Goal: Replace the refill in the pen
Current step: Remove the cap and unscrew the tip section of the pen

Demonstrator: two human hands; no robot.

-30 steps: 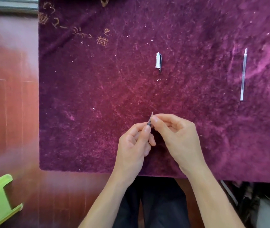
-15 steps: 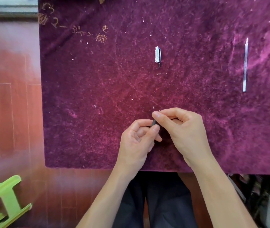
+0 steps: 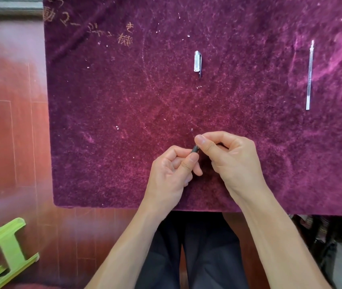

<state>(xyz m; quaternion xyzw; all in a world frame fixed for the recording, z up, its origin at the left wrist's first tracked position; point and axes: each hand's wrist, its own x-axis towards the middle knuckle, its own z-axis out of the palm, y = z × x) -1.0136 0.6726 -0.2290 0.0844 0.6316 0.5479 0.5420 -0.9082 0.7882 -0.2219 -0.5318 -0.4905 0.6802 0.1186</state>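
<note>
Two hands working the tip end of a pen over a purple cloth.

The left hand [image 3: 171, 174] pinches a short dark pen part [image 3: 195, 149] between thumb and forefinger; the right hand [image 3: 228, 155] closes its thumb and curled fingers on the same piece from 1 o'clock, probably so one hand steadies while the other twists or pulls. A pen cap [image 3: 197, 61] lies at 12 o'clock, well apart; a slim refill [image 3: 309, 76] lies at 2 o'clock, likely kept within reach. No containers are visible on the cloth [image 3: 124, 101].
</note>
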